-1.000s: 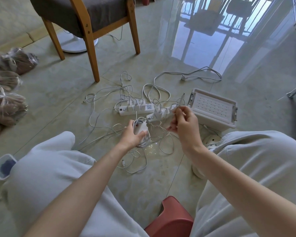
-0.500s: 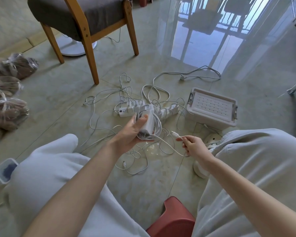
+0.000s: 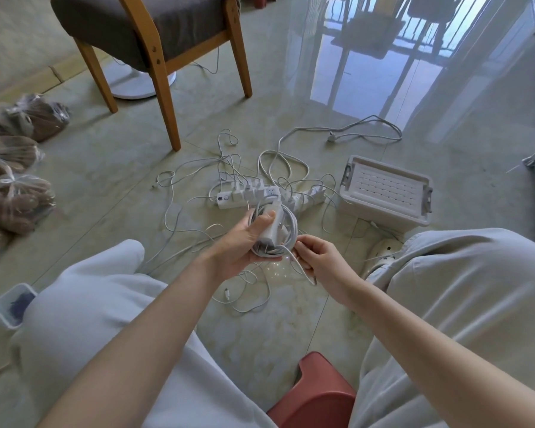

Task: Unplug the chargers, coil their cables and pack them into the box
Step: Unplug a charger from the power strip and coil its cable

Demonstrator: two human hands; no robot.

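- Tiled floor [image 3: 291, 319] carries a power strip [image 3: 244, 197] with chargers plugged in, amid loose white cables.
- Left hand [image 3: 244, 245] grips a white charger [image 3: 271, 225] with its cable [image 3: 292, 230] coiled around it.
- Right hand [image 3: 320, 262] pinches that cable's free end.
- White box [image 3: 386, 193] sits on the floor, right of the strip.
- Wooden chair [image 3: 158, 41] stands beyond.

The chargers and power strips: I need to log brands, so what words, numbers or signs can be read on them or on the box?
None can be read.
charger in the left hand: no print visible.
power strip: markings too small and blurred.
box: only a moulded grid on the lid, no text.
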